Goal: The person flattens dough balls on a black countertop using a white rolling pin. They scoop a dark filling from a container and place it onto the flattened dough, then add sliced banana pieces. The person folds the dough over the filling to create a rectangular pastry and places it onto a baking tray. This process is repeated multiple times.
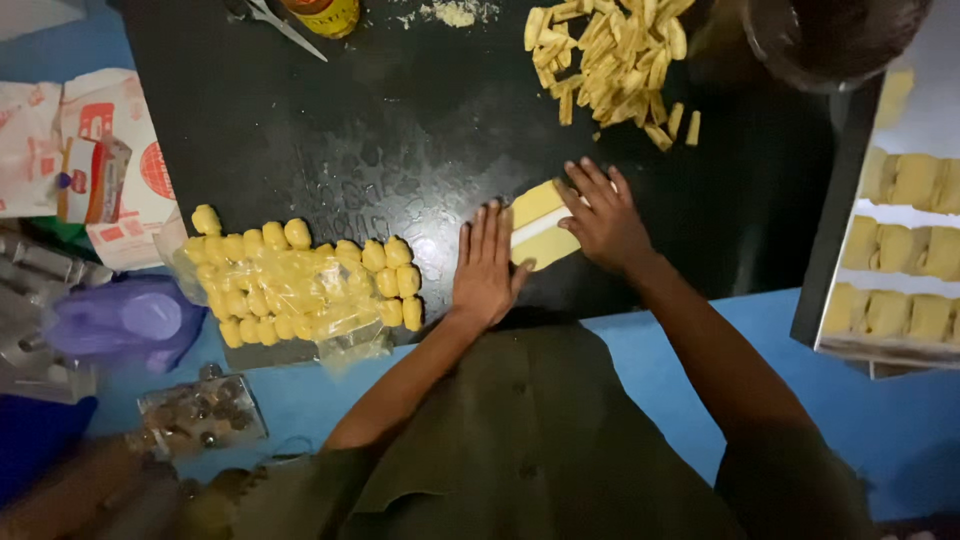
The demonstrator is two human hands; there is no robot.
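Head view shows the left hand [487,265] lying flat and open on the black board [330,140], its fingertips beside a yellow dough strip [541,232]; the right hand [603,217] presses, fingers spread, probably gripping nothing.

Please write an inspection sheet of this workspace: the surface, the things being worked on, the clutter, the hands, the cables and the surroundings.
Surface: black board lying on a blue floor, with crumbs at its top edge.
Job's things: flat yellow dough piece under both hands; pile of yellow sticks; rows of small dough lumps under clear plastic.
Clutter: scissors, yellow jar, paper packets, purple bag.
Hands: left hand flat beside the dough; right hand pressing on it; no closed grip seen.
Cables: nothing seen.
Surroundings: tray of filled pieces at right; dark bowl at top.
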